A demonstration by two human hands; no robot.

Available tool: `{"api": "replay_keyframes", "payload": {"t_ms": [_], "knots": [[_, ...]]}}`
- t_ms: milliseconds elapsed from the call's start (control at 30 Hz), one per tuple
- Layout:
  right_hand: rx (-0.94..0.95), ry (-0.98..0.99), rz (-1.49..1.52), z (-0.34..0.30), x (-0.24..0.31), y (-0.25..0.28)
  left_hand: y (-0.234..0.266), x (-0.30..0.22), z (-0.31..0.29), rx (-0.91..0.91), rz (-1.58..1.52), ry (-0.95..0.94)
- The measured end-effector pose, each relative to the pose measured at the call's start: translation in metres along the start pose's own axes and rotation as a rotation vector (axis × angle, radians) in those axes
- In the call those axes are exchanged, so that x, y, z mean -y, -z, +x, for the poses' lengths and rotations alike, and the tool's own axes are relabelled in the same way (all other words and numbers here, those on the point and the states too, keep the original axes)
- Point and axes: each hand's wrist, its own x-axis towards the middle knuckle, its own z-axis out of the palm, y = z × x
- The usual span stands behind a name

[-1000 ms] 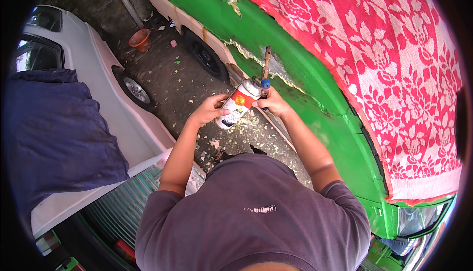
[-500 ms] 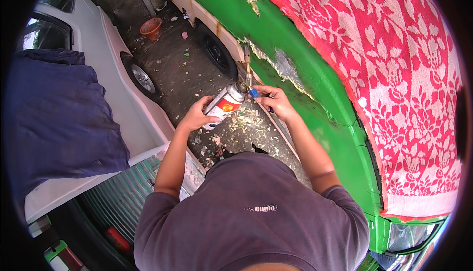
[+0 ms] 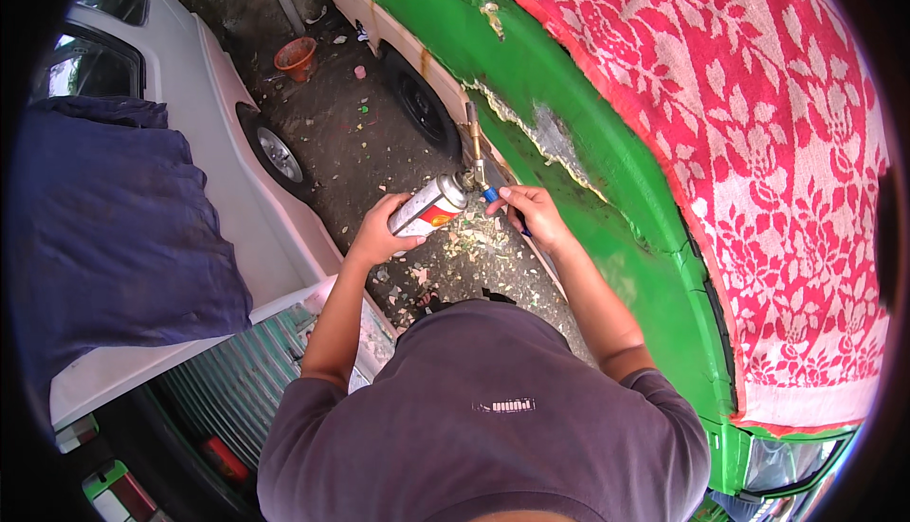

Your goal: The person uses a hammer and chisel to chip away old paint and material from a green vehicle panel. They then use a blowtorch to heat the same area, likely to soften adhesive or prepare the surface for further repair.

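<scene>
My left hand (image 3: 384, 230) is wrapped round a white gas canister (image 3: 422, 213) with a red and yellow label, tilted with its top up to the right. A blowtorch head (image 3: 477, 147) with a brass tube is fitted on the canister's top, its nozzle pointing toward the green panel. My right hand (image 3: 536, 217) is closed, thumb and forefinger at the torch's blue knob (image 3: 490, 195). A small dark blue object (image 3: 523, 227) shows under its other fingers, too hidden to name. Just beyond the nozzle, the green vehicle side (image 3: 517, 95) has a ragged strip of peeling paint (image 3: 540, 133).
A red and white floral cloth (image 3: 720, 143) covers the green vehicle's top at right. At left stands a white pickup (image 3: 218, 133) with a dark blue cloth (image 3: 123, 238) over it. Paint flakes (image 3: 474, 247) litter the ground. An orange pot (image 3: 296, 58) lies further off.
The canister and torch have shifted slightly down and left, and the canister has turned a little. My right hand has dropped slightly, its fingers still at the knob.
</scene>
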Motion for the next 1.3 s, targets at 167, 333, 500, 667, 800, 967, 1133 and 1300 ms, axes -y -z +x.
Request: {"api": "replay_keyframes", "payload": {"t_ms": [167, 333, 500, 667, 800, 967, 1133, 1300], "knots": [[0.019, -0.018, 0.064, 0.002, -0.006, -0.004, -0.003, 0.000, 0.001, -0.038, 0.080, -0.078], [0.029, -0.077, 0.110, 0.006, -0.004, -0.002, -0.009, 0.000, -0.004, -0.037, 0.018, 0.035], [-0.024, -0.054, 0.085, 0.005, -0.001, -0.008, -0.014, 0.002, -0.007, -0.077, 0.030, 0.038], [-0.126, -0.009, -0.020, 0.003, -0.001, -0.014, -0.020, 0.004, -0.008, -0.116, 0.035, 0.012], [-0.094, -0.060, -0.076, 0.000, 0.014, -0.017, -0.024, 0.002, -0.009, -0.129, 0.031, 0.022], [0.010, -0.126, 0.042, 0.003, 0.015, -0.010, -0.029, 0.000, -0.007, -0.123, 0.022, 0.032], [-0.062, -0.059, -0.022, 0.006, 0.004, -0.011, -0.033, 0.007, -0.006, -0.147, 0.029, 0.005], [-0.197, 0.021, -0.340, 0.003, 0.004, -0.018, -0.032, 0.007, -0.007, -0.154, 0.059, 0.001]]}}
